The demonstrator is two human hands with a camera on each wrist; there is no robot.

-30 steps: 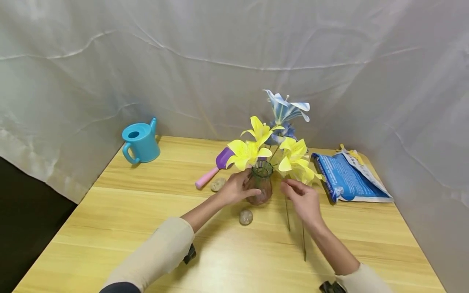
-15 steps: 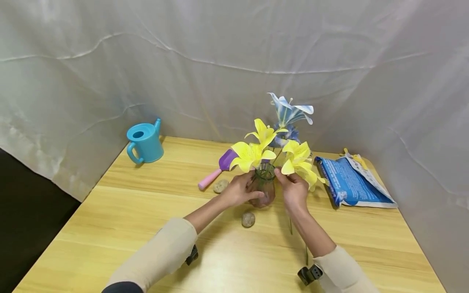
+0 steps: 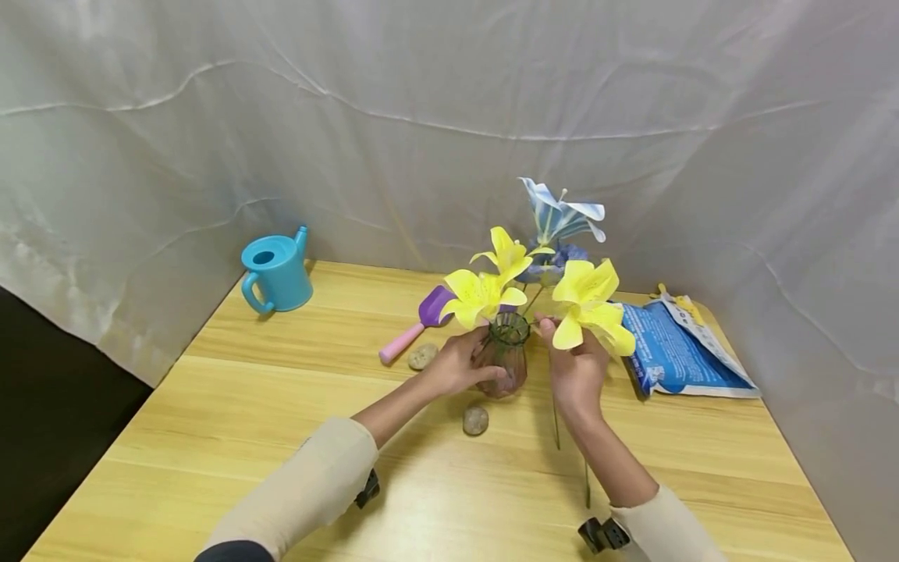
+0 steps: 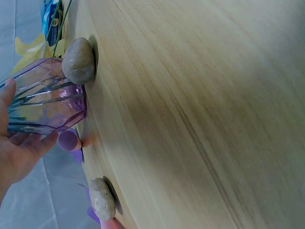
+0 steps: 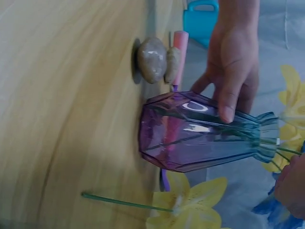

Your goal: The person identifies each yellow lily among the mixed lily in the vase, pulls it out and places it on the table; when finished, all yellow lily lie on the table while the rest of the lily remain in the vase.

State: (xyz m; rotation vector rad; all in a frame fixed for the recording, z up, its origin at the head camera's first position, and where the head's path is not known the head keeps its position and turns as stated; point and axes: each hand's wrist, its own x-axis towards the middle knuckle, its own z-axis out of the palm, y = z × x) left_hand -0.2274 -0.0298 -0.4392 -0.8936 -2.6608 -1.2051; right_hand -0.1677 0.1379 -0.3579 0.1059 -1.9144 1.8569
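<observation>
My left hand (image 3: pixel 460 365) grips the faceted glass vase (image 3: pixel 502 363) round its side; it shades from purple at the base to teal at the neck. Several stems stand inside, seen through the glass in the right wrist view. Yellow lilies (image 3: pixel 472 295) and a pale blue lily (image 3: pixel 558 215) rise above the mouth. Just right of the rim, my right hand (image 3: pixel 579 378) pinches a thin stem with its fingertips. A yellow lily (image 3: pixel 590 297) spreads over that hand's knuckles, partly hiding it. Another yellow lily (image 5: pixel 190 205) with a green stem lies beside the vase.
Two stones, a near one (image 3: pixel 475 421) and a far one (image 3: pixel 423 357), lie by the vase. Behind is a trowel (image 3: pixel 402 343) with pink handle and purple blade. A blue watering can (image 3: pixel 277 273) stands back left, a blue-and-white packet (image 3: pixel 681 351) back right.
My right hand has come left to the vase mouth, then shifted slightly right. The yellow lily above it has swung up and right. My left hand keeps its hold on the vase.
</observation>
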